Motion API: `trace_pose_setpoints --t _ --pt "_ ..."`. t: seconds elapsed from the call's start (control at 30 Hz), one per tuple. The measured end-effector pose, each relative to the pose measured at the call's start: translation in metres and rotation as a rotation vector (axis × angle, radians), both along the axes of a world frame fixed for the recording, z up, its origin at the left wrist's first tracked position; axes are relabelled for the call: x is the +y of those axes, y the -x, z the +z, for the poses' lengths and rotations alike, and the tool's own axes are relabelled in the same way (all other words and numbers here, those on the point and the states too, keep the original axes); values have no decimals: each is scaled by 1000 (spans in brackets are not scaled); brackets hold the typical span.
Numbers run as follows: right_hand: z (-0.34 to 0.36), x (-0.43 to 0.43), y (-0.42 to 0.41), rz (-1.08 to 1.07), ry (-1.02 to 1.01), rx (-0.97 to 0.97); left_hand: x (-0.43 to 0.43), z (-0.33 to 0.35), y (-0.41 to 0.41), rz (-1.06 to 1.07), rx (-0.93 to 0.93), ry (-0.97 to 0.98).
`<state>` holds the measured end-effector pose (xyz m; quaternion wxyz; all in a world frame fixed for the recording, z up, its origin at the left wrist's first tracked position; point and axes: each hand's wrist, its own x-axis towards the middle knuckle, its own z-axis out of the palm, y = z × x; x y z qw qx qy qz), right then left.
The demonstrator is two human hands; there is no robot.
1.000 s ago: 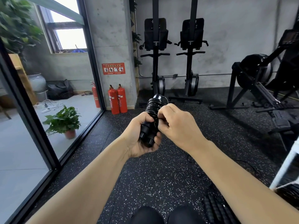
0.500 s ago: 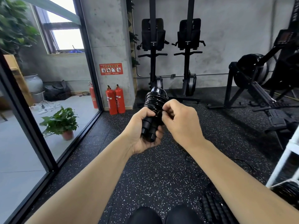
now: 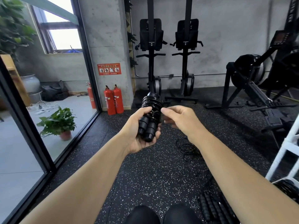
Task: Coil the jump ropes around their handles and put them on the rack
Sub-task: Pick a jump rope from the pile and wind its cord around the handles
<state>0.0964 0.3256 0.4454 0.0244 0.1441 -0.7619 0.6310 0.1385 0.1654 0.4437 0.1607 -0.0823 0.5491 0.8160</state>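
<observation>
My left hand (image 3: 139, 131) grips a black jump rope (image 3: 150, 110), its two handles side by side and upright, with the cord wound in tight coils round their upper half. My right hand (image 3: 179, 120) hovers just right of the coils, fingers loosely curled, thumb and forefinger close to the cord; I cannot tell whether they touch it. Another black rope (image 3: 187, 147) lies loose on the floor under my right wrist. More black handles (image 3: 212, 206) lie on the floor at the lower right. A white rack frame (image 3: 289, 146) stands at the right edge.
A glass partition (image 3: 53, 120) runs along the left, with a potted plant (image 3: 59, 122) behind it. Two red fire extinguishers (image 3: 113, 100) stand by a concrete pillar. Black gym machines (image 3: 168, 62) line the back wall and right side. My knees (image 3: 161, 215) show at the bottom.
My right hand has come off the coils and drawn a little to the right, its fingers loosening. My left hand now shows the handle ends more plainly.
</observation>
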Motion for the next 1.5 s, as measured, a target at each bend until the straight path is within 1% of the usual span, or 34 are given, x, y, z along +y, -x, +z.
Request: trace_pose_setpoints --t 0.07,0.13,0.23,0.27,0.33,0.47,0.57,0.7,0.87,1.27,1.5 --pt "-3 -3 1 95 43 -182 5 -2 0 -5 -4 -8" --pt "-8 -5 2 163 99 -295 10 -4 0 -14 -18 -33" --pt "-16 -5 4 179 210 -325 15 -10 2 -6 -53 -39" --pt "-20 -3 5 158 222 -321 16 -14 5 4 -56 -2" --pt "-27 1 5 88 210 -314 16 -21 12 40 -36 134" --pt "-42 14 5 -5 145 -339 20 -38 26 91 53 382" --pt "-53 20 0 -43 157 -389 33 -48 29 86 27 463" --pt "-73 33 -8 -133 180 -444 53 -59 29 72 -25 423" --pt "-98 59 -20 -258 190 -492 79 -76 21 -34 -127 384" --pt "-147 141 -46 -525 204 -610 171 -117 11 -288 -171 446" --pt "-187 189 -59 -648 210 -692 222 -159 21 -360 -213 478"
